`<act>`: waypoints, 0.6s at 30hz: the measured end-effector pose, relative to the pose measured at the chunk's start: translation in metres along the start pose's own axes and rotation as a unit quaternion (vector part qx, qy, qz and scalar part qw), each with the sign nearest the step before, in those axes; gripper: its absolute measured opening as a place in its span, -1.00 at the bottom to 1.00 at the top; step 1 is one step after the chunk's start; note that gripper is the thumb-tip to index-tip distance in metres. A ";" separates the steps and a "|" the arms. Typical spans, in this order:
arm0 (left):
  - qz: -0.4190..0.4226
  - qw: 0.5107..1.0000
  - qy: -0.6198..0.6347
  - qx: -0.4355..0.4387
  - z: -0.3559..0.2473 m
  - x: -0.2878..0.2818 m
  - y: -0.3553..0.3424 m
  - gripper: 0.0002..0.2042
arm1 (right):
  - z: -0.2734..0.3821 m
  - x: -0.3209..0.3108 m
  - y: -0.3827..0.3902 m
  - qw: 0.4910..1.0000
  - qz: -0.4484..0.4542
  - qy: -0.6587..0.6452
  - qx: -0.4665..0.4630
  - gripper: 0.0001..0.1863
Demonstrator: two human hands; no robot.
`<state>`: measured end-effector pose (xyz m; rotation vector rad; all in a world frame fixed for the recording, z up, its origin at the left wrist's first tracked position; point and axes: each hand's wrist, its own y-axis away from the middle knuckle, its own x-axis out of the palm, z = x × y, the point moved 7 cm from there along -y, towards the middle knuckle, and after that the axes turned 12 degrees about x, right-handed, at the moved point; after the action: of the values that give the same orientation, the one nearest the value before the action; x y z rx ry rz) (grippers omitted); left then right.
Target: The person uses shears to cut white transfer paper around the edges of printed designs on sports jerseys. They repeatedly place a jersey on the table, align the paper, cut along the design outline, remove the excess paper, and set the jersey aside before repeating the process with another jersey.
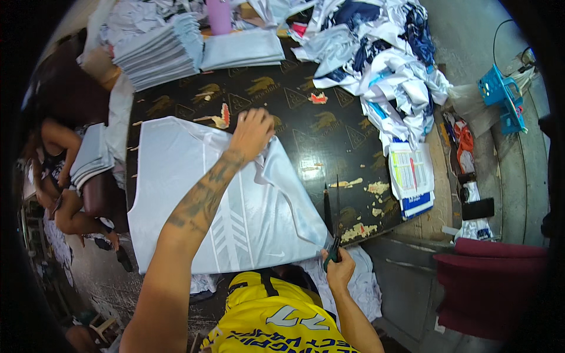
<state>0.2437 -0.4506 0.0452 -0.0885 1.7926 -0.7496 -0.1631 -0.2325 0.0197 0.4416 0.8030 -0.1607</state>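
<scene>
A white sleeveless jersey (168, 176) with grey chevron stripes lies across the near left part of the dark table. At its far edge, my left hand (253, 134) has its fingers curled over bunched fabric. My right hand (340, 267) grips a pair of scissors (333, 250) with a dark green handle, beside the jersey's near right corner. Parted, the long dark blades point away from me over the table. My left forearm crosses above the jersey and covers part of it.
Folded white pieces (159, 53) are stacked at the far left, beside another folded pile (244, 50) and a pink cylinder (219, 16). White and navy scraps (382, 70) heap at the far right, above papers (411, 170). A person (62, 141) sits at the left.
</scene>
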 end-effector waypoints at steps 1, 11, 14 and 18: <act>-0.030 0.999 -0.005 -0.024 0.005 0.003 -0.015 -0.79 | -0.007 0.004 -0.001 0.998 0.006 0.045 0.053 -0.64; 0.155 0.985 0.068 0.015 -0.077 0.006 0.049 -0.49 | 0.003 0.011 -0.005 0.994 -0.087 0.052 0.030 -0.66; 0.142 0.989 -0.009 0.030 -0.050 0.027 0.024 -0.28 | 0.000 0.010 -0.011 0.994 -0.061 0.083 0.045 -0.55; 0.093 0.971 0.092 -0.199 -0.031 0.038 0.019 -0.41 | -0.003 0.007 -0.020 0.995 -0.065 0.079 0.020 -0.46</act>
<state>0.2082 -0.4372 0.0086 -0.1172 2.0772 -0.2643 -0.1667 -0.2489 0.0063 0.4439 0.9863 -0.2651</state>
